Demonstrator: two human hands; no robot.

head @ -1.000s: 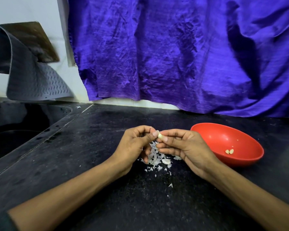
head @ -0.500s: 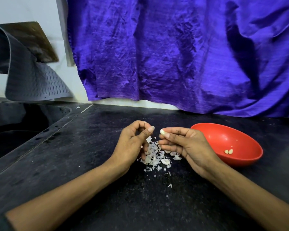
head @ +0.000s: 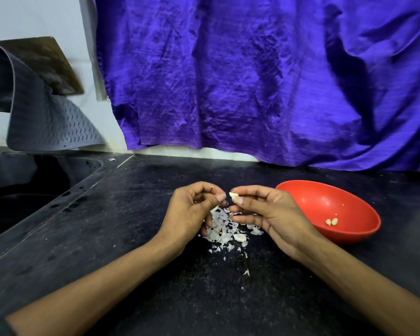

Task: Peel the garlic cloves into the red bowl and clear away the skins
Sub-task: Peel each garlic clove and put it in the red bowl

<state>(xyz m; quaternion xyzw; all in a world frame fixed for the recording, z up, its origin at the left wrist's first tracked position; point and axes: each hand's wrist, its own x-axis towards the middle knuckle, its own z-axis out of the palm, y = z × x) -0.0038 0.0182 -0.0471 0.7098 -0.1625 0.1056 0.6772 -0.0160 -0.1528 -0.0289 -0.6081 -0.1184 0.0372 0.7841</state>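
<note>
Black and speckled, the surface (head: 155,299) in front of you carries everything in this task. Your right hand (head: 269,214) is raised over it, its grip pinching a pale garlic clove (head: 233,196) between thumb and forefinger, while the other fingers lie loosely extended below. Your left hand (head: 192,212) sits just beside it with its fingers curled, thumb tip close to the clove but apart from it; whether that grip holds a scrap of skin, you cannot tell from here.

Under and between both hands lies a heap of white garlic skins (head: 222,229), with one whole clove (head: 239,237) resting at its near edge and a few flakes scattered toward you. The red bowl (head: 349,209) stands on the surface just to the right of your right hand, and two peeled cloves (head: 331,221) lie together in its bottom.

Behind it all hangs a crinkled purple cloth (head: 252,81). At the far left, a grey ribbed mat (head: 46,122) droops over a dark sink (head: 22,190), with a brown board (head: 46,64) against the wall. No brand, label or writing can be read anywhere.
</note>
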